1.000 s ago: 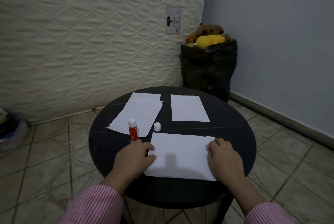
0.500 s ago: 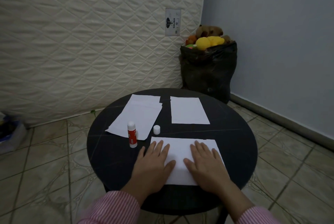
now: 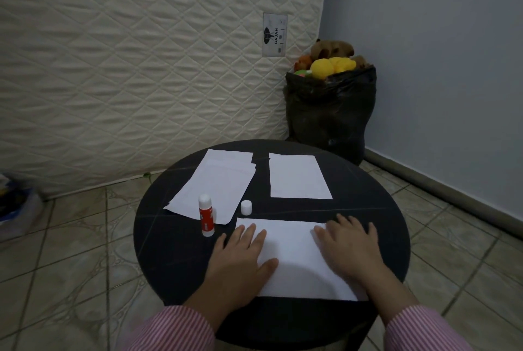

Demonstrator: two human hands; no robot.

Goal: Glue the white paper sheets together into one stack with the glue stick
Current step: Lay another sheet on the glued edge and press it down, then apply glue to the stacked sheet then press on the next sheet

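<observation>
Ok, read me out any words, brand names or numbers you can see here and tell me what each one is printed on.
"GAJAH": on the white tag sewn to the quilted mattress, printed sideways beside a dark logo.
Smaller print and icons on that tag: too small to read.
Red label on the glue stick: has white marks, too blurred to read.
The paper sheets: no print visible.

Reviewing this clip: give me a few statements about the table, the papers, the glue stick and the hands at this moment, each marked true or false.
1. Both hands, left hand and right hand, lie flat on the near paper. True.
2. The glue stick lies on its side. False: it stands upright.
3. The cap is off, standing on the table beside the glue stick. True.
4. The right hand holds the glue stick. False: no hand touches it.
5. The table is square and white. False: it is round and black.
</observation>
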